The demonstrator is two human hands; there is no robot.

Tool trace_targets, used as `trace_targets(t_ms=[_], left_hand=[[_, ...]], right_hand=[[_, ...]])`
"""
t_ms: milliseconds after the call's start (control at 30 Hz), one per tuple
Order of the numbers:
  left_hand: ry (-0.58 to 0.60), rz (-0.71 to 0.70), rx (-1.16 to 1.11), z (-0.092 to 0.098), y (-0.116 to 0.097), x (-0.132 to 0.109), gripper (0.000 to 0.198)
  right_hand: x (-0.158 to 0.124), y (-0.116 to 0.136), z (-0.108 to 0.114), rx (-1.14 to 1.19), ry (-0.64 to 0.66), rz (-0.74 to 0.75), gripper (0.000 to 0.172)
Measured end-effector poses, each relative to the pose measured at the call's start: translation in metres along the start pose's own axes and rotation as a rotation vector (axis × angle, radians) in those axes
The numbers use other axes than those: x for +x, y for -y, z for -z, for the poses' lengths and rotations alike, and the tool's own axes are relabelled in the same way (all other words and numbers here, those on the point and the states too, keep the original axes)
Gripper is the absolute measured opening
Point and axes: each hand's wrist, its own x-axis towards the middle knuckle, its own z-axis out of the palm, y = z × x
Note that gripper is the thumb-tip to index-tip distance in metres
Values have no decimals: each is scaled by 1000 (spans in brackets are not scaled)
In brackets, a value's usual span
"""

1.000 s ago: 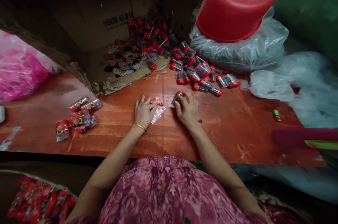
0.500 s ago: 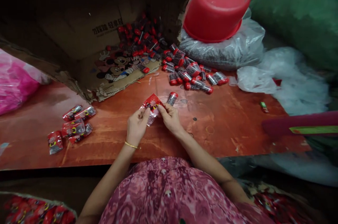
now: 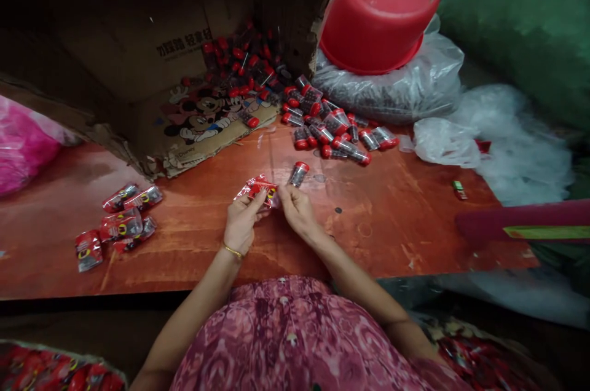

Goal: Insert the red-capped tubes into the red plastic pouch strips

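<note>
Fingers of the left hand (image 3: 241,226) pinch one small red-printed plastic sachet (image 3: 259,189) by its near edge, closed tight on it. The right hand (image 3: 297,209) grips the sachet's other side, while one small clear vial with a red cap (image 3: 298,174) sticks up between its fingers, held above the reddish wooden table (image 3: 391,219). Beyond the fingers lies a loose heap of like red-capped vials (image 3: 332,130), too many and too overlapped to count, spilling from a torn cardboard box printed with a cartoon mouse (image 3: 193,114). Left of the fingers, well apart, lie about five filled red sachets (image 3: 120,225). One upturned red plastic basin (image 3: 380,10) rests on a clear plastic bag (image 3: 415,86).
</note>
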Motion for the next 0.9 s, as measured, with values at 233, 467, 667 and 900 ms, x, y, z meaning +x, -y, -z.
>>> trace_targets(t_ms=[233, 467, 667, 900], left_hand=[[-17, 80, -75, -1, -7, 8, 23], [55, 149, -96, 7, -8, 5, 25], [95, 106, -80, 9, -8, 2, 30], [151, 59, -1, 7, -7, -2, 34]], right_hand=[[32, -7, 23, -792, -97, -178, 50], [14, -31, 37, -613, -68, -66, 27], [-30, -1, 67, 162, 16, -120, 25], [-37, 27, 61, 314, 206, -155, 21]])
